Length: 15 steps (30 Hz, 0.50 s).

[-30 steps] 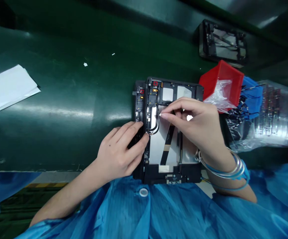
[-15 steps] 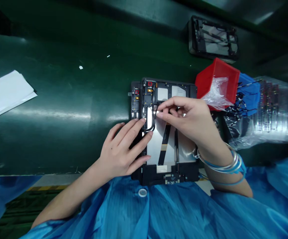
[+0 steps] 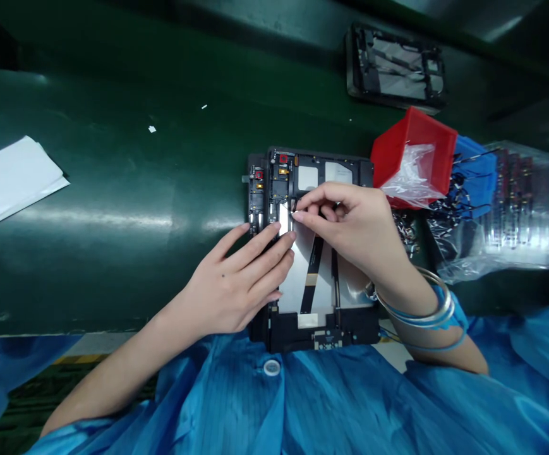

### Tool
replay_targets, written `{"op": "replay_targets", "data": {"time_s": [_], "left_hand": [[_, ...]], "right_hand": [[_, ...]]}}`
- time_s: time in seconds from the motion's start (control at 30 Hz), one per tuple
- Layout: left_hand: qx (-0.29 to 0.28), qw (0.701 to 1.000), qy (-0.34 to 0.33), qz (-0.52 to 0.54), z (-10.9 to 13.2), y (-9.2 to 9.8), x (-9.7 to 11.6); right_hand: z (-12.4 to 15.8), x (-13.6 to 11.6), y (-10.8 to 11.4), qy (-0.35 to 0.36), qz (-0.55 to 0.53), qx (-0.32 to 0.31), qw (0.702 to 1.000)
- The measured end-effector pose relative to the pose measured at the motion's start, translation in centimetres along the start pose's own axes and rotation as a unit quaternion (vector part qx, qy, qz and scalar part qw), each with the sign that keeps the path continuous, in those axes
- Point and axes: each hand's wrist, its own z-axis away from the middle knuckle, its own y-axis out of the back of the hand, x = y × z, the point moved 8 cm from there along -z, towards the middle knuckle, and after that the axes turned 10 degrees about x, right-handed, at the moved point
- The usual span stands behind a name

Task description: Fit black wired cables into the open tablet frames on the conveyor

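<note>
In front of me lies an opened tablet-like device, its black frame around a silvery metal panel. A dark flat ribbon cable runs down that panel. My left hand rests across the device's left edge, fingers stretched out and apart. Thumb and forefinger of my right hand pinch a thin black cable near the upper left of the panel; most of the cable is hidden by my hands. Under the device, a second similar unit sticks out on the left.
To the right stand a red bin with clear plastic bags, a blue bin with black cables, and a clear tray of small parts. Another opened device lies at the back. White sheets lie at the left.
My left hand has slid its fingertips right, over the spot where the looped cable showed. The right hand has moved slightly left, still pinching.
</note>
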Motion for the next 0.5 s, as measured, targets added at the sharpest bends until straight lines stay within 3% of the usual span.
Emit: {"op": "replay_targets", "data": {"time_s": [0.33,0.5], "left_hand": [[0.011,1.000,-0.011,-0.022,-0.34,-0.07,-0.03],[0.013,1.000,-0.006,-0.004,-0.51,0.18,-0.01]], "right_hand": [[-0.08,0.31,-0.24,-0.017,-0.023,0.006,1.000],[-0.14,0.07,-0.42,0.015,0.005,0.010,1.000]]}}
